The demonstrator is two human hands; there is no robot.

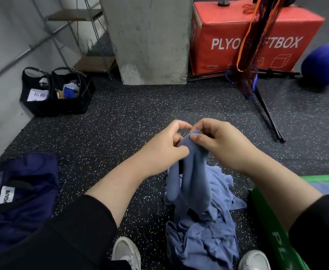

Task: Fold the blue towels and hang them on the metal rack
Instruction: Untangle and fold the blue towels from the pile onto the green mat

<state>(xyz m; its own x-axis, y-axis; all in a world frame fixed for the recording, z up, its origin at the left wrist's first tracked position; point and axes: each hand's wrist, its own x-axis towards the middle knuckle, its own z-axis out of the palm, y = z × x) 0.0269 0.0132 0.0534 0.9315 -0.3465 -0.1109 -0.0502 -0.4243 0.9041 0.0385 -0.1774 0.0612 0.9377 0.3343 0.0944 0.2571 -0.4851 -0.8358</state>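
A blue towel [193, 178] hangs bunched from both of my hands above the speckled floor. My left hand [165, 145] pinches its top edge from the left. My right hand [218, 141] pinches the same top edge from the right, thumb on the cloth. Below it a pile of more blue towels [204, 236] lies crumpled on the floor between my shoes. A metal rack [78, 36] with thin wire legs and wooden shelves stands at the back left against the wall.
A concrete pillar [150, 39] rises at the back centre. A red plyo box [253, 38] and a blue ball [325, 63] sit at the back right. Black bags [56, 92] stand by the left wall, a navy bag [17, 197] at near left, a green box [272, 227] at near right.
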